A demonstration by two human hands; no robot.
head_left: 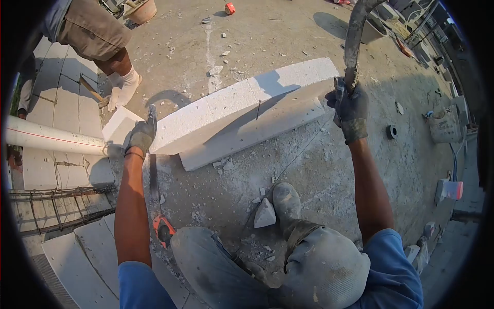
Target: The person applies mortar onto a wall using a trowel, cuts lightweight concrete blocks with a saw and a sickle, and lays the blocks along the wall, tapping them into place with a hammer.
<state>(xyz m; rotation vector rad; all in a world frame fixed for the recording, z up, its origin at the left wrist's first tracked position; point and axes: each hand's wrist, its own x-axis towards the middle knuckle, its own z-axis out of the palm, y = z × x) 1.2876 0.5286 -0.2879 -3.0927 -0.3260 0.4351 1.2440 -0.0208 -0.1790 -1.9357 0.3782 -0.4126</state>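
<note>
A long white block (206,116) lies across the ground in front of me, and a second pale slab (267,126) sits along its near side. My left hand (142,135), in a dark glove, is closed around the block's left end, thumb upward. At the right end, my gloved right hand (353,110) is wrapped around the lower end of a long, dark, curved tool (355,46). The tool rises out of the top of view, so its kind is unclear. A handsaw (163,230) with an orange and black handle lies by my left knee.
Upper left, a person in brown shorts (95,28) is close to the block. A white pipe (56,136) comes in from the left above pale slabs (67,177) and a rebar cage (51,211). Near my boot lies a broken white chunk (265,213). A bucket (443,123) stands right.
</note>
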